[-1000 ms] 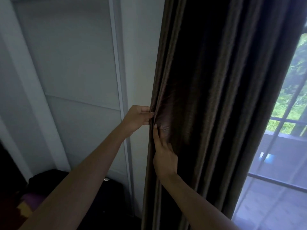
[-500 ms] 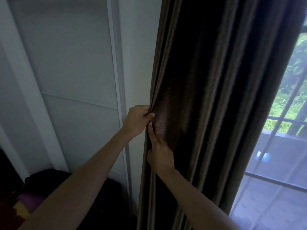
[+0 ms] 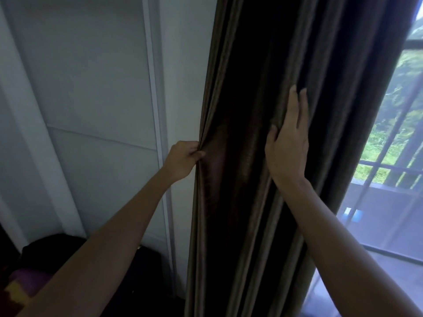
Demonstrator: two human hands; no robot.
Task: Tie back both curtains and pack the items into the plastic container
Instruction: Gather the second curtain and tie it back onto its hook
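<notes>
A dark brown curtain (image 3: pixel 251 92) hangs in heavy folds down the middle of the head view, gathered towards the wall. My left hand (image 3: pixel 183 160) pinches the curtain's left edge beside the white wall, fingers curled round the fabric. My right hand (image 3: pixel 287 143) lies flat on the folds further right and higher, fingers straight and pointing up, thumb pressing into a fold. No tie-back and no plastic container are in view.
A white wall with a panelled door (image 3: pixel 91 106) stands to the left. A window with bars (image 3: pixel 389 156) and greenery outside is at the right, with a sheer curtain over its lower part. Dark bags (image 3: pixel 57 250) sit low at the left.
My right hand has left the curtain's left edge and moved right and up across the folds, now flat on them. My left hand keeps its pinch on the edge.
</notes>
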